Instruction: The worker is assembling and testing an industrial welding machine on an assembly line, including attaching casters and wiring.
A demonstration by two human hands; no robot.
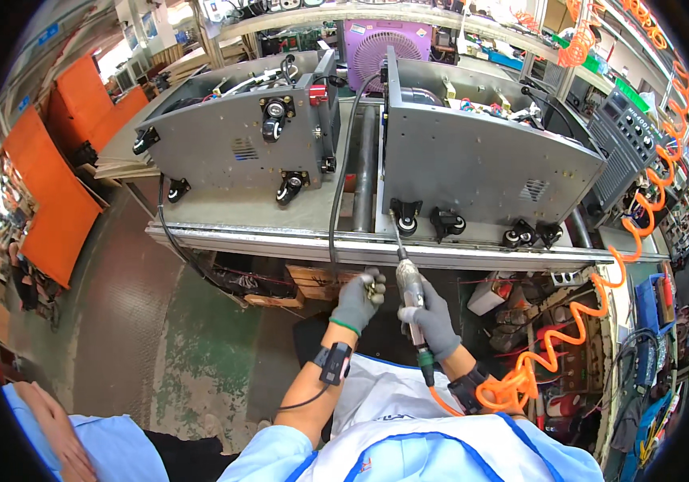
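Note:
My right hand (434, 325), in a grey glove, is wrapped round an air screwdriver (411, 291) with an orange coiled hose. The driver points away from me, its bit reaching the black caster (405, 218) at the lower left corner of the right grey metal cabinet (481, 161). Whether the bit sits on a screw is too small to tell. My left hand (360, 299), also gloved, is closed beside the driver; small brass-coloured pieces (374, 286) show between its fingers. Further casters (448, 223) stand along the cabinet's lower edge.
Another grey cabinet (240, 136) with casters lies on the left of the bench (232, 210). Between the cabinets run a metal roller (365, 169) and a black cable. The orange hose (577, 309) coils down at right. Another person's arm (57, 426) shows at lower left.

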